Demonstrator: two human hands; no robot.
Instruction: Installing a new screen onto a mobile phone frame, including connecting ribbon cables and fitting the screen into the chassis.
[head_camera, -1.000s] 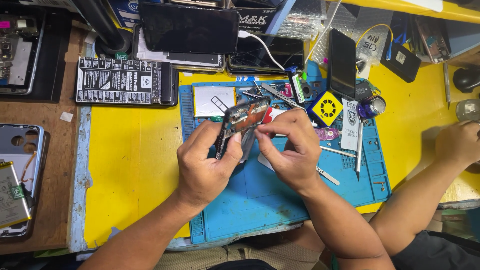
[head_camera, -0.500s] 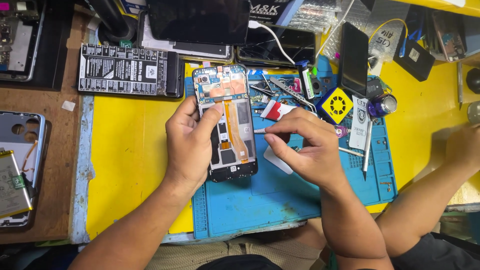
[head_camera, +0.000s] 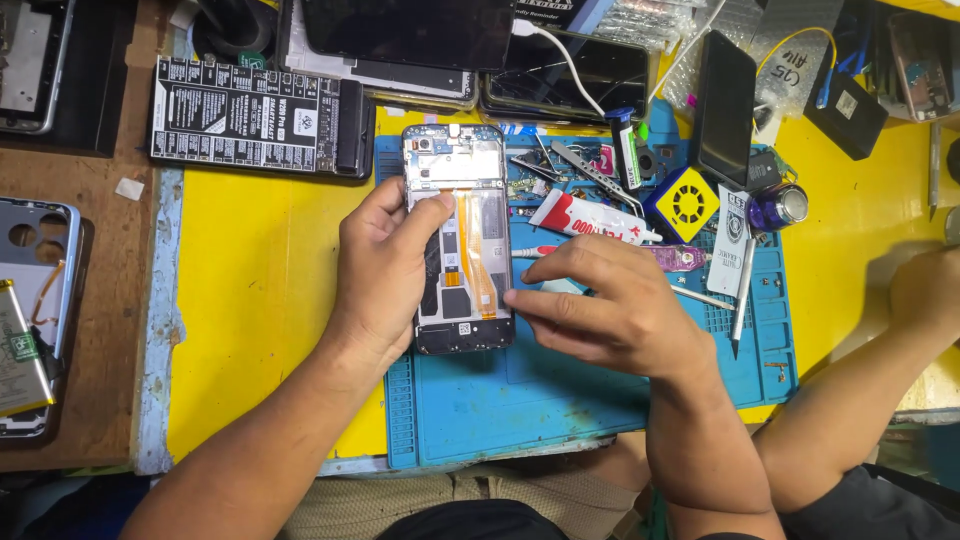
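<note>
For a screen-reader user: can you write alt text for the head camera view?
Two hands steady an opened phone on a blue work mat: the left hand grips its side, the right hand touches its right edge. Tools and a glue tube lie beyond.

One head camera, looking down on the workbench

The view comes from the person's head, faces almost straight down and sits close above the blue mat (head_camera: 600, 400). The left hand (head_camera: 385, 265) and right hand (head_camera: 610, 305) reach in from the bottom edge; no second view exists.
</note>
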